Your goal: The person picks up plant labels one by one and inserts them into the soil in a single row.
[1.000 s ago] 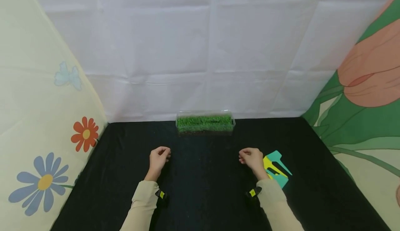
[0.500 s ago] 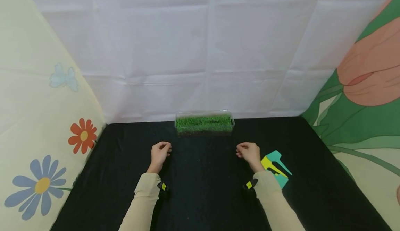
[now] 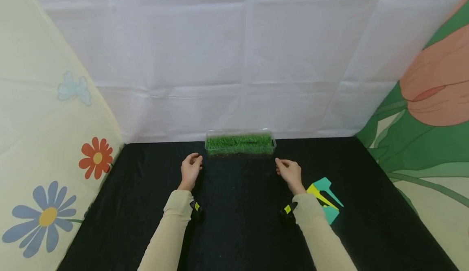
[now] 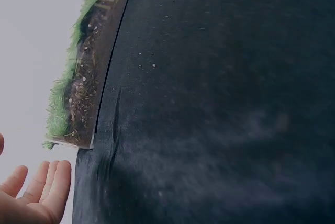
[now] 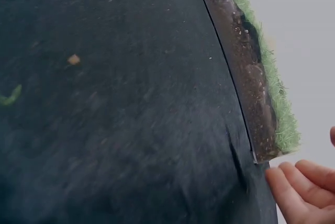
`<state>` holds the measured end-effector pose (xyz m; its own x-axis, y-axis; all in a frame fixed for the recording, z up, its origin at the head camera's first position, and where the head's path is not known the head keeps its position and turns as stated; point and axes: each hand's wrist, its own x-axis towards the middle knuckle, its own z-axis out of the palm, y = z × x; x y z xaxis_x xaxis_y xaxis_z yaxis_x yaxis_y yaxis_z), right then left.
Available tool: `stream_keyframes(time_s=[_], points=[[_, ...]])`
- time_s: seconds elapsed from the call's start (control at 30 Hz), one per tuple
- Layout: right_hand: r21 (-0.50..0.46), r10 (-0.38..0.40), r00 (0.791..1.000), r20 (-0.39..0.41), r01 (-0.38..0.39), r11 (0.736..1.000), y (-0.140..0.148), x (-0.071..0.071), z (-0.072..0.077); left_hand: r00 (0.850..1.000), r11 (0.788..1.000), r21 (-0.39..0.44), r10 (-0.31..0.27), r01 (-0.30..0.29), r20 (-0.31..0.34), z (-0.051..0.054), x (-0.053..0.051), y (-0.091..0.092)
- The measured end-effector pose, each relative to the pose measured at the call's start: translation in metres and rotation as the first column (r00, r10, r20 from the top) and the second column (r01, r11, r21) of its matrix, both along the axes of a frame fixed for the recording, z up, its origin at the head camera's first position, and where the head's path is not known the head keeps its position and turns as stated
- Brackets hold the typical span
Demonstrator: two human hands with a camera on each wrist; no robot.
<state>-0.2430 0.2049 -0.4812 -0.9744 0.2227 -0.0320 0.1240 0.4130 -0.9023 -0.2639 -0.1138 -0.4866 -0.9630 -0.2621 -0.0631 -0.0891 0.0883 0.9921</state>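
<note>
A clear rectangular box (image 3: 240,152) of soil with green grass (image 3: 238,141) on top stands at the back of the black cloth. Just short of its left end is my left hand (image 3: 191,169), holding nothing, fingers loosely bent. My right hand (image 3: 289,171) mirrors it near the right end, also holding nothing. In the left wrist view the left fingers (image 4: 58,185) are close to the box's lower corner, apart from it. The right wrist view has the right fingers (image 5: 285,187) close to the other end; whether they touch it I cannot tell.
Teal and yellow T-shaped plant labels (image 3: 323,184) lie to the right, partly under the right forearm. A white backdrop (image 3: 242,59) rises behind the box. Flower-printed panels flank the black cloth (image 3: 234,222). Small crumbs dot the cloth.
Both hands have moved forward and slightly inward, toward the two ends of the grass box. The box and the plant labels have stayed in place.
</note>
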Motion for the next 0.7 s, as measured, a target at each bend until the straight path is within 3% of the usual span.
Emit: stream_keyframes(time_s=[0.23, 0.37, 0.7], points=[[0.019, -0.084, 0.996, -0.019, 0.084, 0.996, -0.006, -0.016, 0.001, 0.999, 0.994, 0.102, 0.027, -0.03, 0.026, 0.002, -0.012, 0.006], [0.019, -0.108, 0.994, -0.021, 0.109, 0.994, -0.008, -0.024, 0.003, 1.0, 0.998, 0.065, 0.009, -0.011, 0.028, 0.003, -0.017, 0.007], [0.038, -0.075, 0.997, -0.024, 0.076, 0.996, -0.009, -0.046, 0.006, 0.999, 1.0, -0.029, -0.004, 0.005, 0.048, 0.008, -0.03, 0.011]])
